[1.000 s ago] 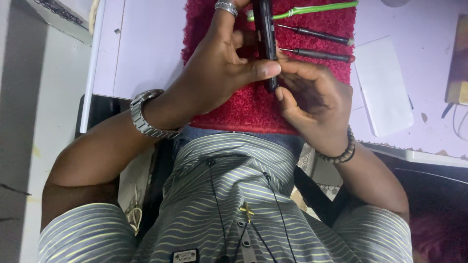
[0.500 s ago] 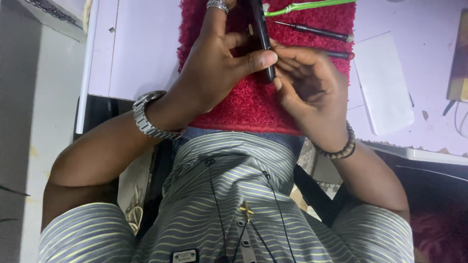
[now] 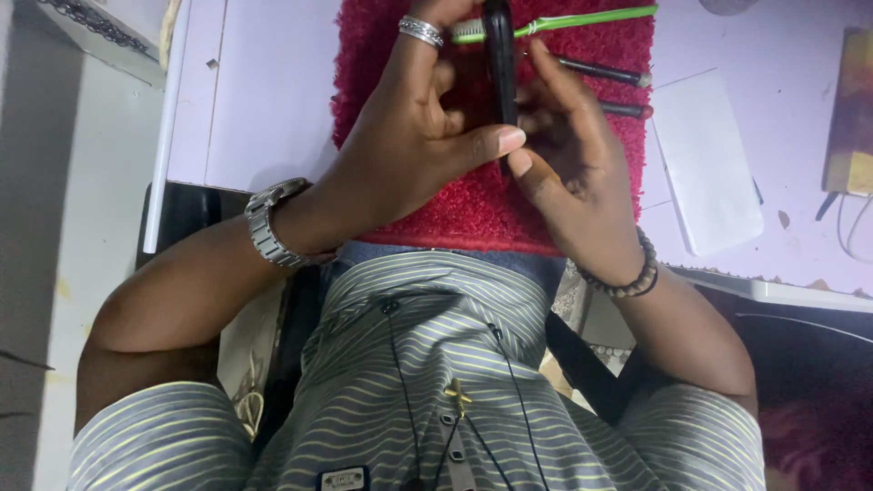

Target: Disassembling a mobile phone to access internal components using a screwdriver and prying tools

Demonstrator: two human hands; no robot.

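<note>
My left hand (image 3: 409, 136), with a silver ring and a metal watch, grips a slim black device (image 3: 499, 55) held edge-on above a red fluffy mat (image 3: 473, 205). Its thumb presses the device's lower end. My right hand (image 3: 573, 173), wearing a bead bracelet, holds the same device from the right, fingers curled against its side. A green toothbrush (image 3: 582, 18) lies across the mat behind the device. Two thin black tools (image 3: 600, 70) lie on the mat to the right, partly hidden by my right fingers.
The mat lies on a lilac table (image 3: 255, 91) whose near edge is at my waist. A white rectangular sheet (image 3: 709, 164) lies right of the mat, and a brown-yellow object (image 3: 850, 109) with cables sits at the far right. My striped shirt fills the lower view.
Both hands have kept hold of the black device and shifted it slightly farther up the mat. My right fingers have stretched higher along its side.
</note>
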